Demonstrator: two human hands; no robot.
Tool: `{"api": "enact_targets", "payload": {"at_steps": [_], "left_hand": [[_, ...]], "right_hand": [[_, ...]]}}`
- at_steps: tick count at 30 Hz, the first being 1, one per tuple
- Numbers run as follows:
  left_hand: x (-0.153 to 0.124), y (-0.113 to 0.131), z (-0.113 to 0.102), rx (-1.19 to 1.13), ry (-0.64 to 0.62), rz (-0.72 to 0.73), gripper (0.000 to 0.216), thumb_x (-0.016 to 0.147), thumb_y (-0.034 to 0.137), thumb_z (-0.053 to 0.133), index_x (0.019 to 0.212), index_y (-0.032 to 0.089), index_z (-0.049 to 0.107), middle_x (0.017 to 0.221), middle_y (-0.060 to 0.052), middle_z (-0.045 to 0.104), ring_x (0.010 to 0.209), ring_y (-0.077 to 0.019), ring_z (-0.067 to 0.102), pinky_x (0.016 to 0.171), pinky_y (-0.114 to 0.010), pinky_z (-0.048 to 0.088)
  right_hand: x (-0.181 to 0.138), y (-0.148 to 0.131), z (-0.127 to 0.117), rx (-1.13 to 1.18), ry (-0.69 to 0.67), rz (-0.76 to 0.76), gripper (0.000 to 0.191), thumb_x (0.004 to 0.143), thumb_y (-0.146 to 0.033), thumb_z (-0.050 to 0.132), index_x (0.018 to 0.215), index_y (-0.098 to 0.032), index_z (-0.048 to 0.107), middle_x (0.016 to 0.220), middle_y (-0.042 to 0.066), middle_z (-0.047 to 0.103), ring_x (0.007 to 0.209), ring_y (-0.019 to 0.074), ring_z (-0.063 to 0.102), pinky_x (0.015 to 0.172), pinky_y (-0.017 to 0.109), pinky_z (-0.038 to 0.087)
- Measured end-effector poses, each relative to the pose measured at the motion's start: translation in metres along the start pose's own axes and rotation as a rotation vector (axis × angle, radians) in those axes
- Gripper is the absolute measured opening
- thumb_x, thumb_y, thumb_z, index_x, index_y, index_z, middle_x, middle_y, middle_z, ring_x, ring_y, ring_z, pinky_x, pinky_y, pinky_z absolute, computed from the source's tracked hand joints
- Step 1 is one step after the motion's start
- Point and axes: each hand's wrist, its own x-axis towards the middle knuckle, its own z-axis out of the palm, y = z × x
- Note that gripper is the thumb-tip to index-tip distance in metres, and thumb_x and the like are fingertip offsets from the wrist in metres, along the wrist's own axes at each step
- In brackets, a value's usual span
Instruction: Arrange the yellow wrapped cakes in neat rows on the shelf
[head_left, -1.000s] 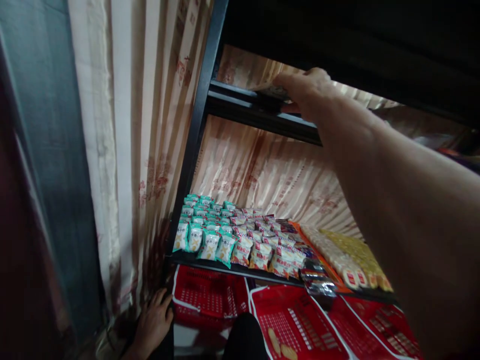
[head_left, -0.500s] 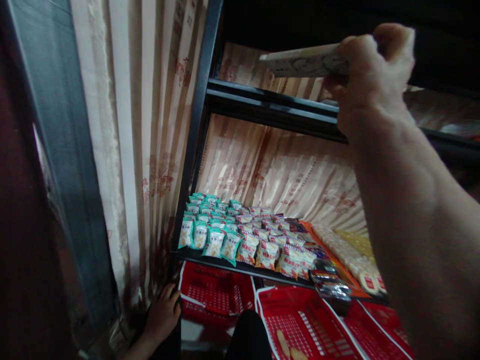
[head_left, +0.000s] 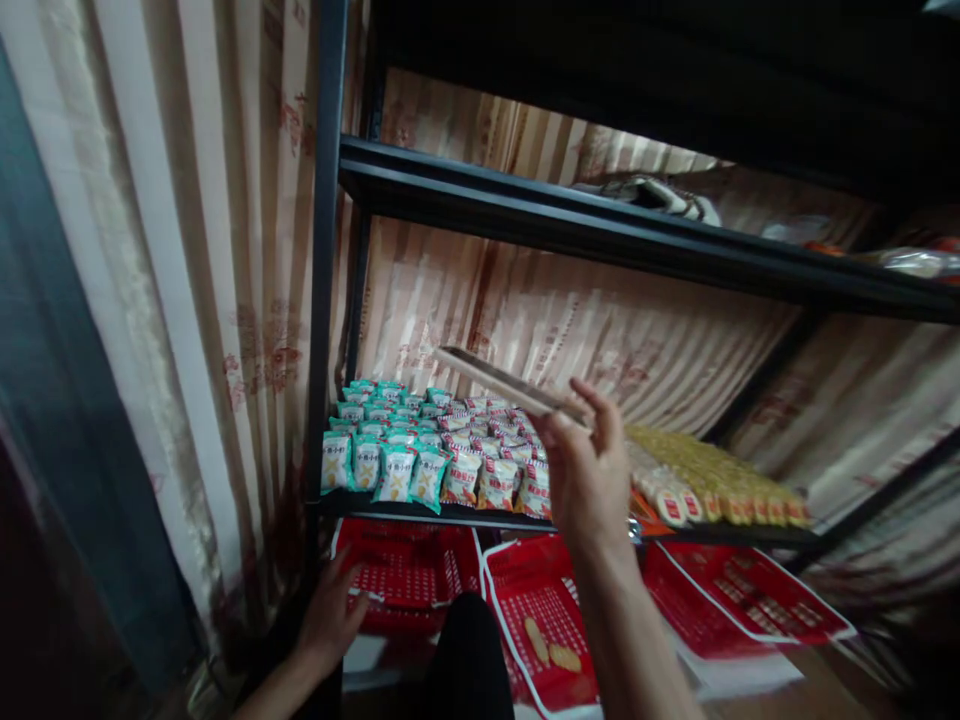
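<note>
In my right hand [head_left: 589, 475] is a thin, flat, pale-edged box or book [head_left: 517, 385], pinched by one end between thumb and fingers. It is tilted, its far end pointing up and left, above the snack packets on the lower shelf; its broad face hardly shows. Low on the left is my left hand [head_left: 330, 615], fingers apart and holding nothing, close to the left red basket [head_left: 405, 560]. Green-and-white snack packets [head_left: 394, 470] stand in rows on the shelf. To their right come red-and-white packets [head_left: 499, 485], partly covered by my right hand.
An upper black shelf [head_left: 525, 205] carries a striped fabric-like item [head_left: 660, 195] and clear packaging. Yellow packs [head_left: 705, 470] lie on the lower shelf's right. Below are a middle basket [head_left: 525, 590] holding tan pieces and a right basket [head_left: 757, 600]. A curtain [head_left: 202, 250] hangs left.
My right hand has come down from the upper shelf's height with the flat item, which now tilts. My left hand's fingers have spread. The view has shifted right, showing more shelf.
</note>
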Motion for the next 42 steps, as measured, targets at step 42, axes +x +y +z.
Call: {"api": "enact_targets", "payload": {"at_steps": [42], "left_hand": [[-0.027,0.135,-0.062,-2.082,-0.485,-0.3,0.051,0.093,0.045,0.03,0.109,0.01,0.064,0.103,-0.013,0.068,0.099,-0.0253,0.062,0.096,-0.042,0.041]], "right_hand": [[-0.188,0.075,0.019,-0.435,-0.17,-0.092,0.051,0.085,-0.038,0.043,0.134,-0.028,0.032,0.125,0.011,0.044,0.118,0.0295,0.041,0.09,0.051,0.04]]}}
